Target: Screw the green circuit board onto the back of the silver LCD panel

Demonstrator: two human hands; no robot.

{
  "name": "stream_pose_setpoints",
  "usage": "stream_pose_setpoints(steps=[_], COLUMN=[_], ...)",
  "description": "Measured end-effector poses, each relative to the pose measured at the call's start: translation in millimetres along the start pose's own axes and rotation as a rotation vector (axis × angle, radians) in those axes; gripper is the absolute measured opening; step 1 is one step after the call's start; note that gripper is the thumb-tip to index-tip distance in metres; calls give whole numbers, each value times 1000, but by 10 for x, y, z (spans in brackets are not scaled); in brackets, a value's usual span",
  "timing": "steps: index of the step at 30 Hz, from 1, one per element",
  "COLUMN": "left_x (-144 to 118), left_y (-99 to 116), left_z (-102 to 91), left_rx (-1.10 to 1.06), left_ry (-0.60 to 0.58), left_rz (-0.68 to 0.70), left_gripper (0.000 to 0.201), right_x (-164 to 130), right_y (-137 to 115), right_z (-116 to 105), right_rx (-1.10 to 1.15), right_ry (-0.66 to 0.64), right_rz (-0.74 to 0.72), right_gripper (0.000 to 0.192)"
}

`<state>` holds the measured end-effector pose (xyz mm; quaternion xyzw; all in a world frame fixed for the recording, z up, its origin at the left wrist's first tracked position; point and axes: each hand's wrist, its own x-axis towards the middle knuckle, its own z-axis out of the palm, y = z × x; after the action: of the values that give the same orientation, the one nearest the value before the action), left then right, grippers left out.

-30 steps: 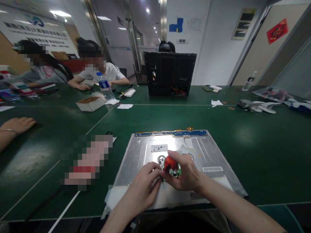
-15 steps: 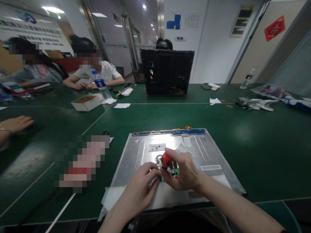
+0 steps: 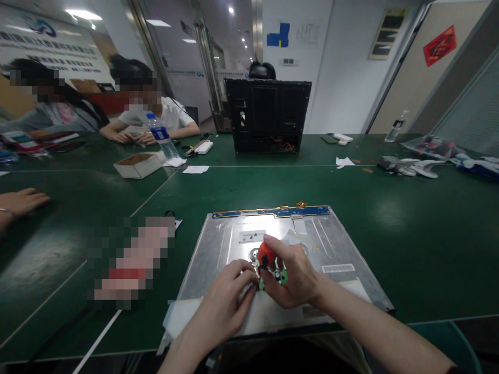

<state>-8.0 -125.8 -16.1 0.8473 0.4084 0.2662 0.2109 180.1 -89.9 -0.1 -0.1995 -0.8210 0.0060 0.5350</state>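
The green work table (image 3: 390, 218) spans the whole view and carries every item present. Flat at its near edge lies a metal display panel (image 3: 331, 244), back side up, with a blue circuit strip (image 3: 273, 212) along its far edge; lying flat, the panel gives a stable surface directly below both hands. At the far side an open black chassis (image 3: 268, 115) stands upright, with a cardboard box (image 3: 137, 165) and a water bottle (image 3: 159, 136) to its left; a co-worker's hand (image 3: 21, 201) rests on the table at the left margin. Over the panel's centre, the right hand (image 3: 294, 278) holds a small green circuit board (image 3: 277, 275), fingers curled and clamped around it, while the thumb presses the red-handled tool (image 3: 265, 255) against the board from above; this grip appears to steady board and tool together. The left hand (image 3: 228, 298) meets the board from the left, its fingertips drawn together at the board's edge, apparently pinching or bracing a small part that cannot be made out.
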Motion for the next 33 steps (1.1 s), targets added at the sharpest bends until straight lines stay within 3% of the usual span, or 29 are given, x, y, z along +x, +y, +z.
stream_pose_setpoints(steps=[11,33], left_x=[17,-28], left_y=[-14,-44], left_z=[32,29], left_rx=[9,-26], left_ry=[43,10], left_rz=[-10,-9], left_gripper=[17,16], right_x=[-32,6], right_y=[-7,-7], right_z=[37,3], right_rx=[-27,-22], right_ry=[17,32], right_rz=[-26,-29], right_gripper=[57,49])
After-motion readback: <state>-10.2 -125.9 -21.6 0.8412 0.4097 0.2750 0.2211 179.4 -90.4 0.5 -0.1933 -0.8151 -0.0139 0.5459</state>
